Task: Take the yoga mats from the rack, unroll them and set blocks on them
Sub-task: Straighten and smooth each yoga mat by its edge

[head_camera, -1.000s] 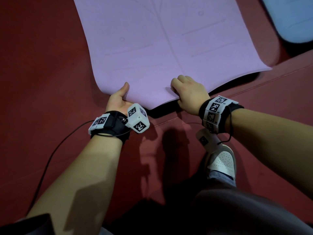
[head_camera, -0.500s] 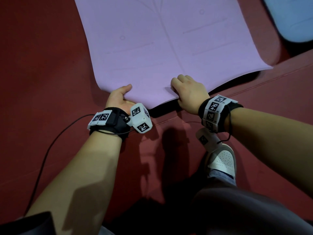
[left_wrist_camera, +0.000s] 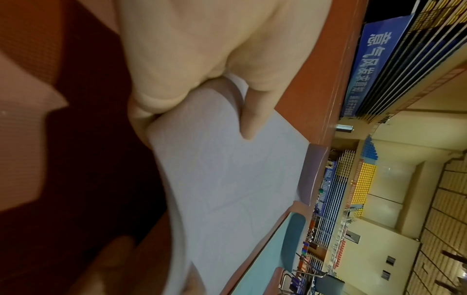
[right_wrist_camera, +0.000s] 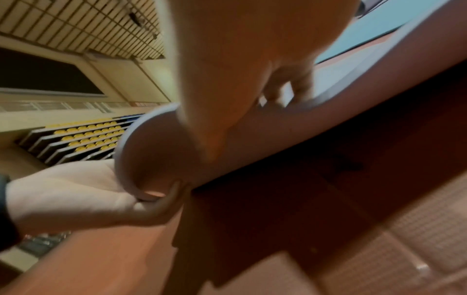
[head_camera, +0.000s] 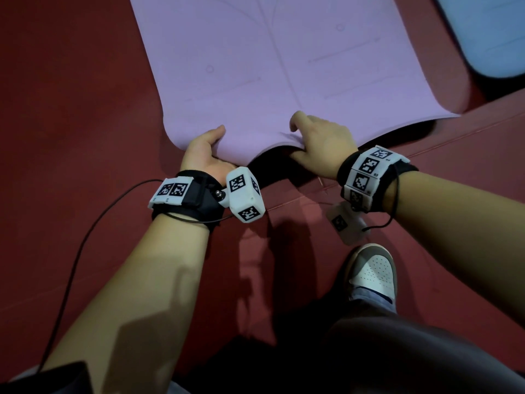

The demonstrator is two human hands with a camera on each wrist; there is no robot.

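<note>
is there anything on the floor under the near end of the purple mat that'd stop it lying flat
Nothing visible. Both the left hand and right hand grip the purple yoga mat by its raised near edge; below it only bare red floor and shadow show.

The lilac yoga mat (head_camera: 270, 66) lies unrolled on the red floor (head_camera: 71, 109), faint lines printed on it. Its near edge is lifted clear of the floor.
</note>
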